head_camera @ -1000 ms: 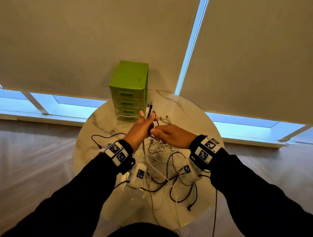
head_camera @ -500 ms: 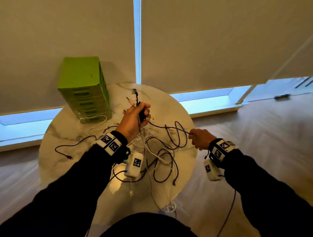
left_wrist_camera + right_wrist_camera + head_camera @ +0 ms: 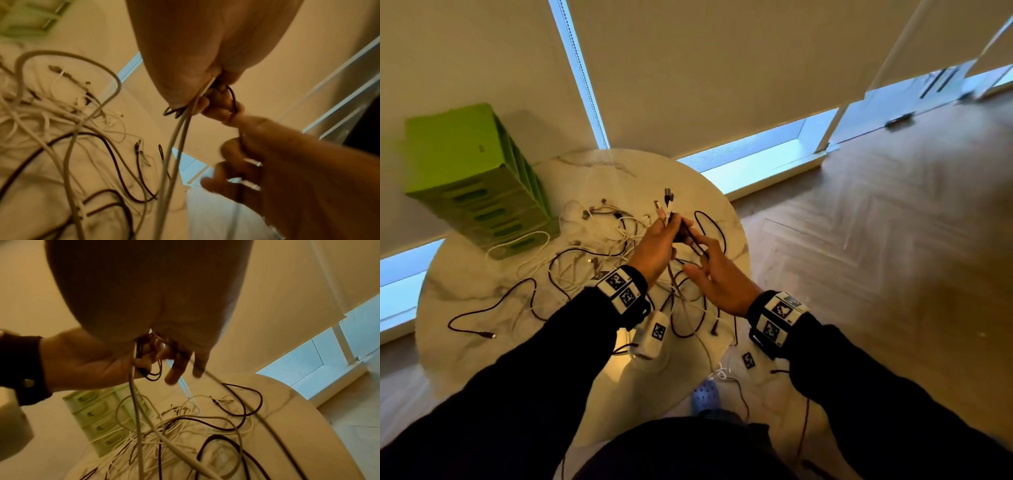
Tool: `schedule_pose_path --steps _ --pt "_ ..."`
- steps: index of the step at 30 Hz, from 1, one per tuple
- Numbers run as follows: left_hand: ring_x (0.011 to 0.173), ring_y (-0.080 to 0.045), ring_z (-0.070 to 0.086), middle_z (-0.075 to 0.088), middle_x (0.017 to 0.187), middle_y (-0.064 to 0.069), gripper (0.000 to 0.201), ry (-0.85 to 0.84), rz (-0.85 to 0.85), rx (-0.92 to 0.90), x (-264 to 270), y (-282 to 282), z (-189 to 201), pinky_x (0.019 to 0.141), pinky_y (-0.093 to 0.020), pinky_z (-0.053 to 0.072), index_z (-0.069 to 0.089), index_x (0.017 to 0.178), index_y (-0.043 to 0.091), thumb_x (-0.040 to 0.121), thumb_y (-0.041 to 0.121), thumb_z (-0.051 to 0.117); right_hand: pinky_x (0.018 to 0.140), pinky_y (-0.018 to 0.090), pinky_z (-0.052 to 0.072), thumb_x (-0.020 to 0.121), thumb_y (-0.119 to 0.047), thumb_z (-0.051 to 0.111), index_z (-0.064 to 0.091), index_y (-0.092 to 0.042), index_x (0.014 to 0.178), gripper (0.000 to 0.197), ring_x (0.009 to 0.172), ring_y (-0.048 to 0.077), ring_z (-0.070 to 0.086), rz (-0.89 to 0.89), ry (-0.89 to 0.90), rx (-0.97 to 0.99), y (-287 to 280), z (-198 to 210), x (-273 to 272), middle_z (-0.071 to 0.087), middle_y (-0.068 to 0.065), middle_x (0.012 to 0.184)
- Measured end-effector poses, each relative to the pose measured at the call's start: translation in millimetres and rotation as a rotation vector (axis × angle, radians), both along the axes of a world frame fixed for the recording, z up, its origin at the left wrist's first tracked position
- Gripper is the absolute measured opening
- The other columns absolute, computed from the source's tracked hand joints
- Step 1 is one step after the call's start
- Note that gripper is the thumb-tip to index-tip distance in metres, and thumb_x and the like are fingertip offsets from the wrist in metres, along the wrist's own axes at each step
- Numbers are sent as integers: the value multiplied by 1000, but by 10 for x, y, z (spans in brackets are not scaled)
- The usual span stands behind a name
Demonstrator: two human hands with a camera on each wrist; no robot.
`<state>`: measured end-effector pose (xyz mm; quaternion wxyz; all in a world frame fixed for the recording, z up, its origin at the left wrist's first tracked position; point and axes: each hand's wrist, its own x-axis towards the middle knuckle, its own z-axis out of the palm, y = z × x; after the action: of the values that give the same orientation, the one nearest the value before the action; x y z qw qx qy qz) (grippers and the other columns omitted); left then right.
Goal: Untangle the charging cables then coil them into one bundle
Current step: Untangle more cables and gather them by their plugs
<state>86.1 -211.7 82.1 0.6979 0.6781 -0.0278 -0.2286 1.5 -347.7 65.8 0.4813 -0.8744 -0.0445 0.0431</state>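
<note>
A tangle of white and dark charging cables (image 3: 613, 240) lies spread over the round marble table (image 3: 465, 294). My left hand (image 3: 659, 243) is raised above it and grips a bunch of cable ends, with the plugs (image 3: 668, 200) sticking up past the fingers. White cables (image 3: 179, 146) hang down from that fist. My right hand (image 3: 719, 277) is close beside the left, other fingers spread. Its thumb and forefinger pinch a dark cable (image 3: 240, 138) that loops out of the left fist. In the right wrist view the left hand (image 3: 82, 361) holds small dark loops under my right hand (image 3: 144, 288).
A green drawer unit (image 3: 469, 178) stands at the table's far left. One dark cable (image 3: 482, 310) trails alone at the near left. Some cables (image 3: 722, 373) hang over the front edge beside a blue shoe (image 3: 705, 394). Wooden floor (image 3: 876, 274) lies to the right.
My right hand, stretched out to the right with a dark cable half a second ago, has come back beside the left hand. The left hand still holds the bunch upright.
</note>
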Motion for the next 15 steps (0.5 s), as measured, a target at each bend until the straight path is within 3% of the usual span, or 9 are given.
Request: schedule_pose_path --steps 2,4,7,9,10,12,14,15 --pt "71 -4 63 73 80 6 35 -8 68 -10 44 55 -34 52 -18 36 63 97 16 109 35 36 65 24 38 106 -38 38 38 -16 131 33 62 0 50 -164 -22 -60 -75 18 0 48 -14 81" --pt "68 -6 63 72 77 5 35 17 125 -93 100 147 -66 54 -19 37 62 95 15 109 34 36 62 30 40 107 -41 28 44 -16 113 30 61 11 52 -271 -18 -185 -298 -62 0 55 -3 75" --pt "63 -10 63 69 70 1 36 64 160 -234 145 262 -56 59 -22 46 60 94 9 109 29 35 70 35 44 107 -39 29 50 -15 105 32 81 31 61 -330 208 -504 -747 -310 7 65 13 93" --pt "65 -13 67 71 71 -1 35 78 141 -286 127 295 -21 63 -22 52 60 96 6 109 26 35 88 41 47 102 -39 35 57 -20 113 31 103 32 59 -294 484 -691 -854 -361 -18 62 14 118" --pt "69 -14 70 72 73 -2 35 85 117 -306 109 294 -11 65 -21 54 60 97 5 109 25 35 98 44 45 99 -40 39 57 -23 121 32 114 33 55 -260 540 -740 -835 -369 -24 58 13 128" --pt "79 -17 73 75 80 -4 35 92 58 -348 68 279 13 71 -22 57 60 100 5 109 25 34 112 44 33 95 -40 50 46 -26 139 46 133 31 42 -146 391 -724 -668 -325 0 44 9 147" --pt "88 -20 73 75 84 -7 34 92 17 -381 38 250 39 77 -25 58 60 102 5 109 25 33 116 41 23 94 -37 58 35 -24 150 62 143 26 30 6 187 -525 -372 -205 50 33 6 157" --pt "89 -21 73 75 85 -8 34 87 4 -385 31 239 50 79 -25 58 60 104 4 109 25 34 116 40 25 94 -36 61 31 -23 152 66 143 25 31 67 159 -403 -207 -137 81 35 6 156"
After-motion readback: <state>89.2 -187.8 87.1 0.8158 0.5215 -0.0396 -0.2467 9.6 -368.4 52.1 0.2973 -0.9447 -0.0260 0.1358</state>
